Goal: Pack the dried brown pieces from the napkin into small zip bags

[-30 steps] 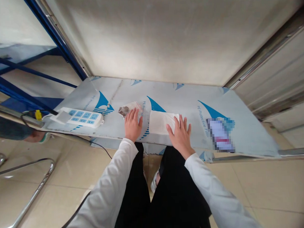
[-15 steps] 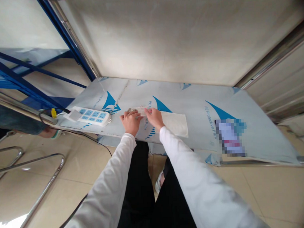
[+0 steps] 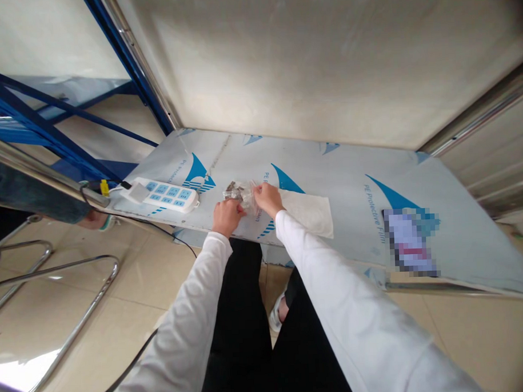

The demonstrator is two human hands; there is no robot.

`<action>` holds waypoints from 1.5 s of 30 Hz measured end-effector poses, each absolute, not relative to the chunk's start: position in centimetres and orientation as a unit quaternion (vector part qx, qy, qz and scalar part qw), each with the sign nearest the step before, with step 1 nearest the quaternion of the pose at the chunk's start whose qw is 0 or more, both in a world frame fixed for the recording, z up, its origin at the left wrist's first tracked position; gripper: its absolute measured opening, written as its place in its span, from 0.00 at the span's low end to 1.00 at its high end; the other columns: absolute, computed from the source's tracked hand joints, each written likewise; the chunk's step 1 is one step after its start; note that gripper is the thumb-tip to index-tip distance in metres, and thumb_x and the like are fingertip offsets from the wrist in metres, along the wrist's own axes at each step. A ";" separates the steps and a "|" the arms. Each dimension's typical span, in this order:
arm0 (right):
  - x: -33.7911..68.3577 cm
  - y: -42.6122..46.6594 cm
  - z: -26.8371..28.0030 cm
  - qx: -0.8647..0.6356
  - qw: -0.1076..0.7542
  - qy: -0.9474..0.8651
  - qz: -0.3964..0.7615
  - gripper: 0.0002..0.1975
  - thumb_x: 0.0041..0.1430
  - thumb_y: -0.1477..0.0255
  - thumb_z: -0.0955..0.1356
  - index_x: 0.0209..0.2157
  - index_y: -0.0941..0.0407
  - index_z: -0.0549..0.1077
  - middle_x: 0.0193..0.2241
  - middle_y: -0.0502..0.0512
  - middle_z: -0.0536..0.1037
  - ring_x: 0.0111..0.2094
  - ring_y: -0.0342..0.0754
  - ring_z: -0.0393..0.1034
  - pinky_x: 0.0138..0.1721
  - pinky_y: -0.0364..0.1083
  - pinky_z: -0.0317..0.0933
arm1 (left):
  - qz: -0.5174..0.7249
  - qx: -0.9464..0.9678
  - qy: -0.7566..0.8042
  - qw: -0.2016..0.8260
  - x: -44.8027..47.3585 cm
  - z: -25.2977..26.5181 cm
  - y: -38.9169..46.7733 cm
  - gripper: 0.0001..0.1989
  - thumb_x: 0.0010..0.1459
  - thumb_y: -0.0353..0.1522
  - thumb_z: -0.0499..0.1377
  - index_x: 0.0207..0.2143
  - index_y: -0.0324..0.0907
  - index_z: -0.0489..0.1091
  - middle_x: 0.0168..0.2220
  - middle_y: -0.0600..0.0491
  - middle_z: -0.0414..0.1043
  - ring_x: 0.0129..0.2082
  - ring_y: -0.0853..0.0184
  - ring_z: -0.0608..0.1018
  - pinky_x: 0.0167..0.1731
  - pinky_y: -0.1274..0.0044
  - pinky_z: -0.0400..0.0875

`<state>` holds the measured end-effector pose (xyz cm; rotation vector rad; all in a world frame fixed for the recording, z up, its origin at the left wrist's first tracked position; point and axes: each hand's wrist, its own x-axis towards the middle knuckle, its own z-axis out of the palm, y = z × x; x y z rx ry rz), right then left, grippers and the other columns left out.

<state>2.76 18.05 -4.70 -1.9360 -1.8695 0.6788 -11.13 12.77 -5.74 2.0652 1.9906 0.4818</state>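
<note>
A small clear plastic bag (image 3: pixel 243 195) with dark and silvery bits in it lies on the film-covered table (image 3: pixel 352 227). My right hand (image 3: pixel 268 200) pinches its right edge. At its near left side is my left hand (image 3: pixel 228 216), fingers curled and pressed together at the bag's lower edge; what they grip there is partly hidden. A flat white sheet or pouch (image 3: pixel 309 211) rests on the table to the right, partly behind my right wrist.
A white power strip (image 3: pixel 171 198) with a plugged-in adapter sits on the left, its cable hanging over the edge. On the right lies a blurred-out phone-like object (image 3: pixel 409 242). A blue metal frame (image 3: pixel 124 69), a chair's metal legs (image 3: pixel 89 299) and another person's leg (image 3: pixel 34 192) are at left.
The clear bag now shows more fully between my hands, its contents visible. My left hand has shifted slightly down from it. The whole view has swung a little to the left.
</note>
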 end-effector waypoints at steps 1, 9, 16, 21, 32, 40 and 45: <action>3.0 17.9 -4.8 -0.681 0.177 -0.668 0.243 0.18 0.63 0.63 0.62 0.45 0.60 0.74 0.44 0.67 0.78 0.49 0.55 0.71 0.47 0.50 0.62 | 0.155 0.715 0.669 0.136 -11.6 -5.5 13.2 0.05 0.48 0.34 0.65 0.23 0.43 0.74 0.30 0.46 0.77 0.35 0.56 0.78 0.39 0.70 0.66; 2.5 17.5 -5.1 -0.670 0.183 -0.670 0.260 0.18 0.43 0.69 0.76 0.38 0.60 0.76 0.40 0.67 0.79 0.45 0.59 0.73 0.44 0.49 0.64 | 0.191 0.733 0.627 0.184 -12.4 -5.4 13.8 0.05 0.53 0.33 0.60 0.29 0.42 0.75 0.27 0.48 0.77 0.30 0.59 0.79 0.33 0.74 0.68; 2.8 17.3 -1.9 -0.652 0.326 -0.633 0.259 0.15 0.52 0.60 0.70 0.33 0.59 0.77 0.32 0.57 0.80 0.38 0.50 0.75 0.41 0.45 0.65 | 0.391 0.641 0.637 0.177 -9.8 -4.1 12.5 0.14 0.62 0.36 0.52 0.44 0.39 0.72 0.38 0.46 0.79 0.33 0.64 0.79 0.35 0.76 0.70; 5.0 15.6 0.5 -0.477 0.496 -0.572 0.446 0.25 0.58 0.50 0.63 0.27 0.58 0.75 0.25 0.54 0.78 0.29 0.47 0.75 0.33 0.44 0.68 | 0.573 0.553 0.511 0.324 -6.2 -1.2 13.0 0.15 0.56 0.41 0.60 0.37 0.39 0.77 0.34 0.49 0.80 0.35 0.64 0.80 0.35 0.77 0.72; 13.0 8.6 -1.1 -0.540 0.488 -0.666 0.161 0.10 0.59 0.72 0.66 0.40 0.56 0.79 0.38 0.58 0.73 0.37 0.47 0.71 0.37 0.45 0.70 | 0.583 0.312 0.389 0.642 2.9 -2.1 10.6 0.16 0.48 0.40 0.66 0.33 0.38 0.69 0.25 0.55 0.74 0.28 0.70 0.78 0.35 0.76 0.73; 14.5 5.2 -1.8 -0.554 0.464 -0.676 0.140 0.12 0.60 0.74 0.66 0.45 0.55 0.76 0.41 0.58 0.77 0.43 0.50 0.73 0.45 0.49 0.68 | 0.530 0.224 0.430 0.696 3.0 -0.7 7.6 0.14 0.36 0.33 0.71 0.29 0.37 0.77 0.30 0.52 0.77 0.29 0.73 0.76 0.33 0.80 0.68; 14.0 3.8 -1.4 -0.563 0.452 -0.669 0.177 0.12 0.61 0.72 0.64 0.44 0.56 0.77 0.39 0.59 0.80 0.38 0.49 0.75 0.40 0.47 0.69 | 0.514 0.223 0.465 0.685 2.6 -1.0 7.1 0.13 0.34 0.34 0.72 0.25 0.37 0.77 0.25 0.52 0.77 0.26 0.72 0.76 0.30 0.81 0.67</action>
